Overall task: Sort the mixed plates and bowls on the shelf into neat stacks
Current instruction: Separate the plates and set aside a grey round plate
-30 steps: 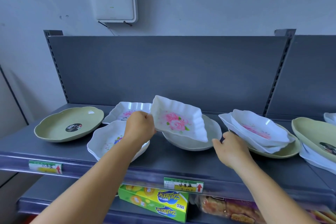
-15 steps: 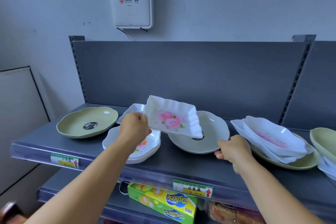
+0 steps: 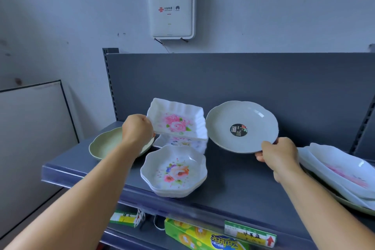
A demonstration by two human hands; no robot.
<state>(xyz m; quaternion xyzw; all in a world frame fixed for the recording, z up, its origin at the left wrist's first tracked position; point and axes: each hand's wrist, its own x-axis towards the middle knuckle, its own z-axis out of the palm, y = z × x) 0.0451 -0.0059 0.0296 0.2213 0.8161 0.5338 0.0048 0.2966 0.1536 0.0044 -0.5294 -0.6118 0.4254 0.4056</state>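
My left hand (image 3: 137,129) grips the left edge of a white rectangular dish with pink flowers (image 3: 176,121), held tilted in the air above another rectangular floral dish (image 3: 182,142) on the shelf. My right hand (image 3: 279,153) holds the lower rim of a pale green round plate with a black sticker (image 3: 241,127), lifted and tilted toward me. In front sits a stack of white scalloped floral bowls (image 3: 174,171). A green plate (image 3: 103,144) lies at the left, partly hidden by my left arm. A pile of white floral dishes (image 3: 336,170) rests on a green plate at the right.
The grey shelf (image 3: 233,186) has a raised front edge with price tags (image 3: 250,234). Its back panel (image 3: 243,79) stands close behind the dishes. A lower shelf holds a yellow-green box (image 3: 200,236). A white router box (image 3: 171,9) hangs on the wall.
My right hand has lifted the pale green round plate off the shelf and tilted it up. My left hand raised the rectangular floral dish slightly. The view shifted left and closer.
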